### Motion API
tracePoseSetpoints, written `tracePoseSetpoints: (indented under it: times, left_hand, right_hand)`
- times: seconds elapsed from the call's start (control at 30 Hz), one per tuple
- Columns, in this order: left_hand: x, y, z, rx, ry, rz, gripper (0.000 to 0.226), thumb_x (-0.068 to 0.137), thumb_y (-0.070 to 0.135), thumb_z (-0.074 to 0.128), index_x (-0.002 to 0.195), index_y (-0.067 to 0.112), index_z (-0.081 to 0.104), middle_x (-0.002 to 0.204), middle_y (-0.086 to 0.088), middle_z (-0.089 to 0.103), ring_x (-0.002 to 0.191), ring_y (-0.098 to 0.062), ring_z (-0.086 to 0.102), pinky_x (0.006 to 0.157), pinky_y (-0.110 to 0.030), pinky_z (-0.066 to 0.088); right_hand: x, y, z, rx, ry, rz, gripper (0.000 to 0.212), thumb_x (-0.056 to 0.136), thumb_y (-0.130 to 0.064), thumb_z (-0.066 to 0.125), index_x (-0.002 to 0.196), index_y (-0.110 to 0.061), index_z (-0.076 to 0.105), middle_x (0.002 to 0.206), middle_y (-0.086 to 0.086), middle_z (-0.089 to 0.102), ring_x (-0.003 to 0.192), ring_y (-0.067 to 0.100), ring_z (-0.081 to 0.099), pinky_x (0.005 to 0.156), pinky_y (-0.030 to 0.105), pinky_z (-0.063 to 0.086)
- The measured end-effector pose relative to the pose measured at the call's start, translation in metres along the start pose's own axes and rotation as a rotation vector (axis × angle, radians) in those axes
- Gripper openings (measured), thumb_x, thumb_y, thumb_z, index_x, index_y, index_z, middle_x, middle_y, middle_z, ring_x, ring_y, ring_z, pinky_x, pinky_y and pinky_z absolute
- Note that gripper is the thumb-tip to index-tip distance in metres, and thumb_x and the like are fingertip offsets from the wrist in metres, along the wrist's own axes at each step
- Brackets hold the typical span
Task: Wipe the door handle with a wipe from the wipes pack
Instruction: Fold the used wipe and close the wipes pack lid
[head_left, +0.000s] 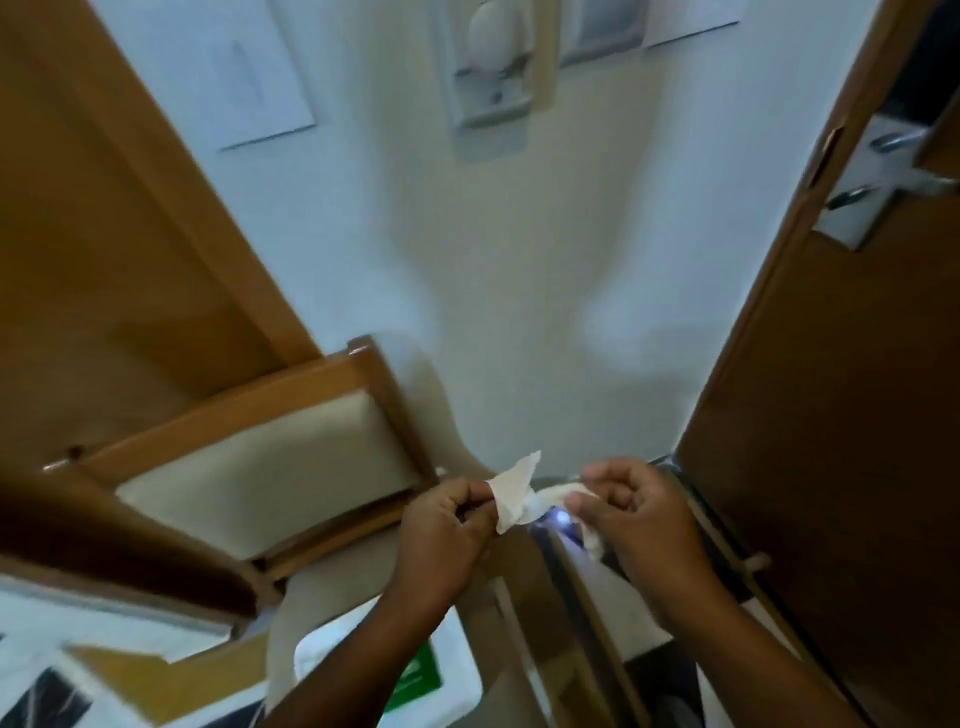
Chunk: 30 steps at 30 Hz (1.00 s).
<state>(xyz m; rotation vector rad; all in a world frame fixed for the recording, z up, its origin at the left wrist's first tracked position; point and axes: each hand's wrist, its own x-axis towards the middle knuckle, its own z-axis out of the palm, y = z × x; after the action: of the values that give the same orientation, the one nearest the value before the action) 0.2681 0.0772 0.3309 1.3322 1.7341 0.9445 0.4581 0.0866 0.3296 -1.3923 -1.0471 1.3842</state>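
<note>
wipe: thin white crumpled wipe (519, 493), stretched between both hands low in the middle of the view, one corner sticking up
left hand: left hand (441, 525), fingers pinching the wipe's left end
right hand: right hand (631, 512), fingers curled in and pinching the right end, a bit of wipe bunched under it
wipes pack: white pack with a green label (410, 670), right below the forearms
door handle: silver metal lever handle (883, 182) on the brown wooden door (831, 441), up at far right, well apart from the hands
chair: wooden chair with a beige cushion (270, 467), left of the hands
</note>
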Motion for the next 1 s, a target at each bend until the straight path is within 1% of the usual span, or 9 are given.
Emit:
tracePoseSetpoints:
  times: [0.1,0.2,0.27,0.33,0.43,0.6,0.77,0.93,1.0]
  left_hand:
    - [-0.030,-0.047,-0.043,-0.014,-0.076,-0.036,0.039,0.081,0.000,0.071,0.061,0.034,0.068,0.059,0.012,0.067,0.054,-0.006,0.062,0.055,-0.017,0.050]
    - [-0.058,-0.082,-0.082,0.009,-0.144,-0.027,0.042,0.079,0.002,0.073,0.055,0.035,0.064,0.054,0.016,0.064,0.054,-0.002,0.060,0.056,-0.012,0.047]
    - [-0.065,-0.102,-0.100,0.016,-0.139,-0.060,0.034,0.077,0.005,0.076,0.061,0.030,0.060,0.057,0.013,0.065,0.055,-0.005,0.059,0.058,-0.018,0.048]
    - [-0.068,-0.128,-0.119,0.012,-0.120,-0.131,0.028,0.076,0.007,0.079,0.073,0.022,0.056,0.068,-0.005,0.066,0.060,-0.019,0.060,0.057,-0.033,0.050]
    - [-0.065,-0.169,-0.131,0.030,-0.096,-0.197,0.023,0.076,0.006,0.080,0.082,0.018,0.062,0.079,-0.007,0.066,0.071,-0.027,0.066,0.062,-0.038,0.058]
    - [-0.072,-0.254,-0.115,0.016,-0.177,-0.360,0.012,0.083,-0.003,0.072,0.082,0.009,0.073,0.085,-0.011,0.071,0.078,-0.025,0.067,0.072,-0.030,0.060]
    - [-0.075,-0.338,-0.082,0.100,-0.213,-0.455,0.016,0.082,0.000,0.071,0.097,0.003,0.077,0.097,-0.014,0.077,0.092,-0.030,0.072,0.091,-0.045,0.058]
    - [-0.075,-0.401,-0.048,0.215,-0.265,-0.465,0.019,0.081,0.001,0.069,0.095,0.007,0.079,0.098,-0.010,0.079,0.095,-0.024,0.070,0.088,-0.027,0.051]
    - [-0.073,-0.416,-0.038,0.268,-0.293,-0.434,0.019,0.081,0.002,0.067,0.095,0.009,0.079,0.099,-0.008,0.079,0.096,-0.021,0.070,0.084,-0.021,0.045]
  right_hand:
    - [-0.026,0.022,0.062,-0.072,-0.020,-0.043,0.029,0.083,-0.002,0.073,0.098,-0.026,0.066,0.081,0.001,0.076,0.075,0.011,0.073,0.061,0.023,0.060]
    - [-0.054,0.053,0.131,-0.266,-0.055,-0.077,0.006,0.086,-0.015,0.071,0.088,-0.021,0.072,0.082,-0.007,0.070,0.075,0.006,0.068,0.064,0.015,0.054]
    - [-0.067,0.073,0.159,-0.395,-0.061,-0.057,0.019,0.088,-0.024,0.067,0.079,-0.008,0.073,0.073,0.002,0.068,0.068,0.013,0.065,0.065,0.028,0.054]
    - [-0.081,0.093,0.186,-0.382,-0.105,0.055,0.027,0.093,-0.029,0.060,0.075,-0.013,0.074,0.071,0.006,0.068,0.068,0.016,0.064,0.066,0.033,0.051]
    - [-0.090,0.124,0.207,-0.291,-0.191,0.170,0.027,0.094,-0.016,0.059,0.079,-0.033,0.074,0.079,-0.009,0.072,0.069,0.001,0.066,0.061,0.019,0.053]
    - [-0.081,0.205,0.233,-0.288,-0.109,0.363,0.020,0.081,0.013,0.065,0.098,0.005,0.074,0.088,0.017,0.072,0.076,0.024,0.068,0.069,0.030,0.059]
    - [-0.071,0.297,0.248,-0.381,-0.081,0.443,0.015,0.078,0.010,0.070,0.092,0.005,0.074,0.085,0.015,0.071,0.069,0.015,0.064,0.054,0.008,0.047]
    - [-0.065,0.368,0.252,-0.453,-0.019,0.530,0.020,0.080,0.007,0.064,0.095,-0.003,0.074,0.098,0.015,0.074,0.094,0.027,0.068,0.088,0.041,0.056]
    - [-0.063,0.383,0.251,-0.475,0.000,0.562,0.020,0.082,0.004,0.064,0.096,-0.006,0.074,0.103,0.013,0.074,0.100,0.028,0.066,0.093,0.044,0.054]
